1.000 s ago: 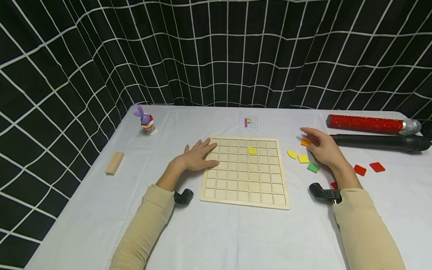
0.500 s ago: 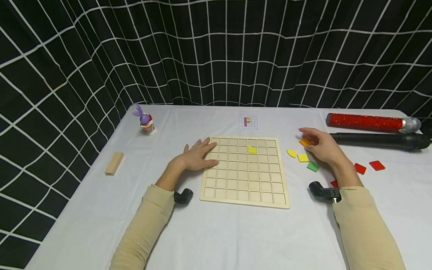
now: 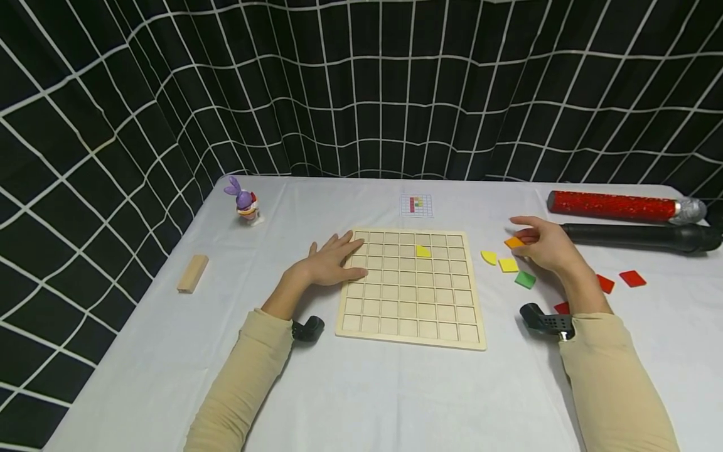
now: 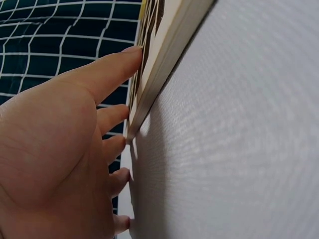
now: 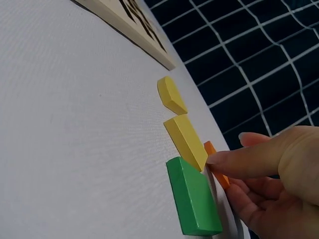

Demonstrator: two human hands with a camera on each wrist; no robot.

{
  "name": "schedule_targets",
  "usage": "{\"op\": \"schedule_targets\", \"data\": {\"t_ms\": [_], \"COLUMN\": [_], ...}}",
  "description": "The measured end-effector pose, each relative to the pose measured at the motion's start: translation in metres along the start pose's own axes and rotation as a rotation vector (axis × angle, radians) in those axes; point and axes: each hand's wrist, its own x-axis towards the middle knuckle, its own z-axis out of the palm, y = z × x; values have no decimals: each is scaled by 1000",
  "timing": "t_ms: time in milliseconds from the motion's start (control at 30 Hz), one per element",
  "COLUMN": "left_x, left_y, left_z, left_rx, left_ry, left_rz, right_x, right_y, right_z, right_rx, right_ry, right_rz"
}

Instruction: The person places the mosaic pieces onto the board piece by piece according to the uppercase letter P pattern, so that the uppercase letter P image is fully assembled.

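Note:
A wooden grid board (image 3: 409, 314) lies mid-table with one yellow tile (image 3: 422, 252) in a cell near its top. My left hand (image 3: 344, 257) rests flat on the board's left edge, fingers straight; the left wrist view shows the fingers (image 4: 117, 64) against the board's rim (image 4: 164, 64). Right of the board, my right hand (image 3: 522, 237) pinches an orange tile (image 3: 514, 242) between thumb and fingers. In the right wrist view the orange tile (image 5: 215, 167) is tilted up beside a yellow square (image 5: 185, 141), a green tile (image 5: 193, 196) and a yellow quarter-round piece (image 5: 172, 94).
Red tiles (image 3: 631, 278) lie right of my right wrist. A red tube (image 3: 612, 206) and a black tube (image 3: 638, 237) lie at the far right. A pattern card (image 3: 416, 205) sits behind the board; a purple toy (image 3: 244, 201) and a wooden block (image 3: 192, 273) are on the left.
My right hand has drawn slightly to the right and its fingers have closed on the orange tile. The left hand has stayed still on the board.

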Motion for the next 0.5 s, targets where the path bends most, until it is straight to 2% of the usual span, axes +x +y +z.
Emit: {"op": "schedule_targets", "data": {"t_ms": [500], "left_x": [1], "left_y": [1], "left_z": [1], "left_rx": [-3], "left_ry": [9], "left_rz": [2], "right_x": [-2], "right_y": [-2], "right_z": [-5], "right_rx": [-48], "right_ry": [1], "right_rz": [-2]}}
